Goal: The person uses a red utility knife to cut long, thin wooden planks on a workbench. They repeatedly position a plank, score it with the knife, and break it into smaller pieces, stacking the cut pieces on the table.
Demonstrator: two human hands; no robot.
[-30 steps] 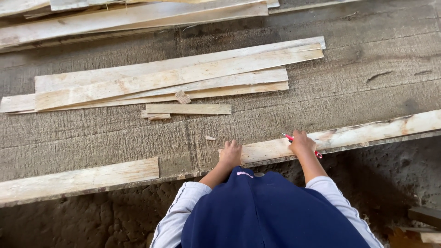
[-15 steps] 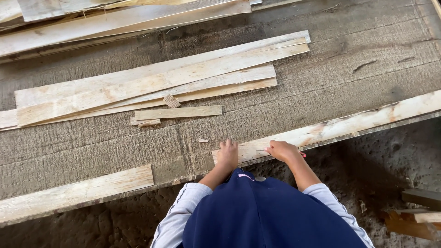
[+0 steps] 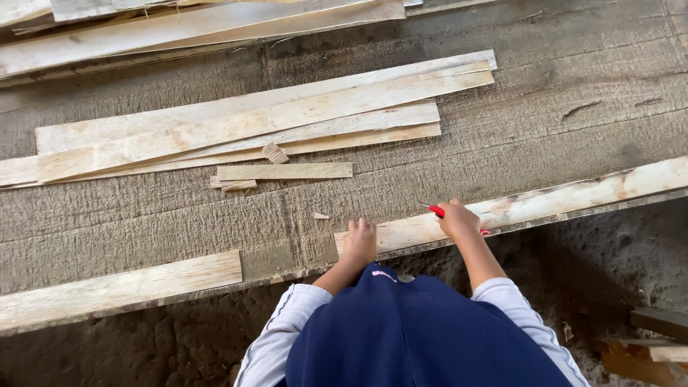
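Observation:
My left hand [image 3: 358, 242] presses flat on the near end of a long pale wooden plank [image 3: 559, 199] that lies along the front edge of a rough grey wooden slab [image 3: 502, 136]. My right hand [image 3: 459, 218] rests on the same plank a little to the right, closed around a red pencil [image 3: 437, 211] whose tip points left and away. White sleeves and a dark blue garment fill the bottom middle of the view.
A stack of long thin pale boards [image 3: 251, 122] lies across the slab's middle, with a short strip [image 3: 287, 171] and small offcuts [image 3: 274, 153] beside it. Another plank [image 3: 122, 287] sits at the front left edge. More boards [image 3: 179, 25] lie at the back. Dirt floor and wood scraps [image 3: 656, 347] are below right.
The view has shifted a little. My right hand with the red pencil has moved along the plank, and the left hand has stayed pressed on the plank's end.

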